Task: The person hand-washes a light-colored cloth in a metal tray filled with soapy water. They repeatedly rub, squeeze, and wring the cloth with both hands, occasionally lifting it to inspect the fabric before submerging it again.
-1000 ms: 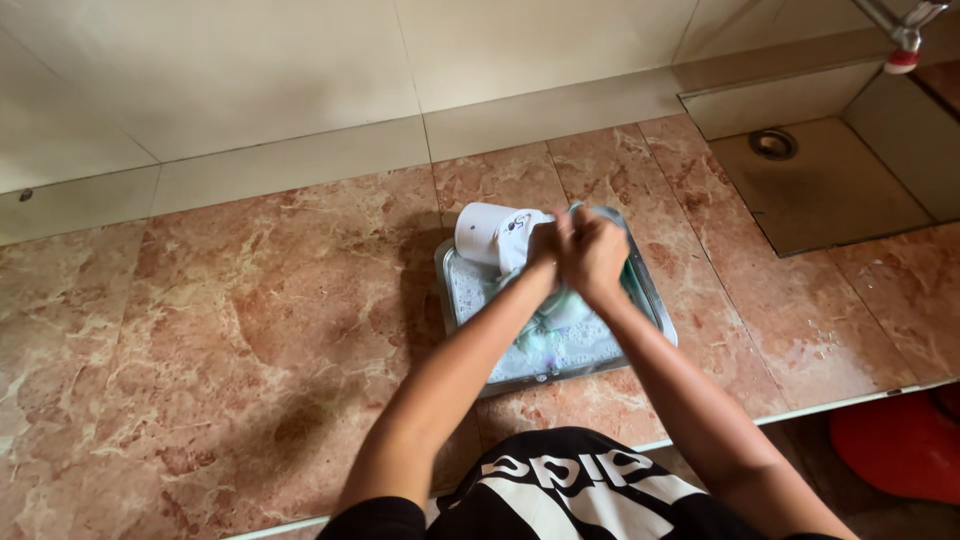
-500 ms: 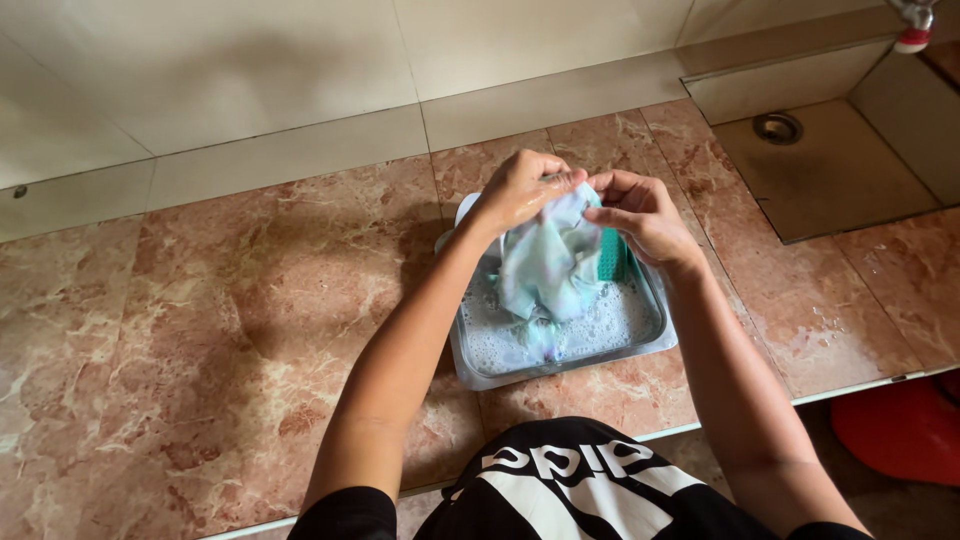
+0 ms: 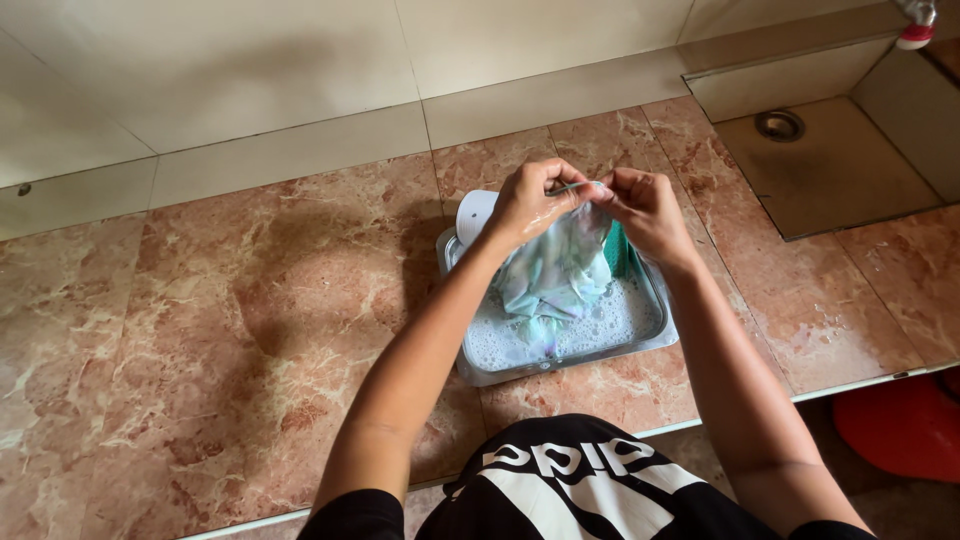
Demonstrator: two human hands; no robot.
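Observation:
A wet, pale blue-green cloth [image 3: 556, 272] hangs from both my hands over a metal tray [image 3: 566, 360] of soapy water. My left hand [image 3: 530, 200] pinches the cloth's top edge on the left, and my right hand [image 3: 643, 208] pinches it on the right. The cloth's lower end dips into the foam. A green scrubbing brush [image 3: 617, 252] lies in the tray behind the cloth, partly hidden. A white cup-like container [image 3: 474, 215] sits at the tray's far left corner, half covered by my left hand.
The tray stands on a reddish marble counter [image 3: 250, 330] against a cream tiled wall. A sunken sink with a round drain [image 3: 779, 125] lies to the far right, under a tap [image 3: 915, 25]. A red basin [image 3: 905, 425] sits on the floor, lower right.
My hands went from bunched together low over the tray to raised and apart, lifting the cloth out of the foam and stretching its top edge between them.

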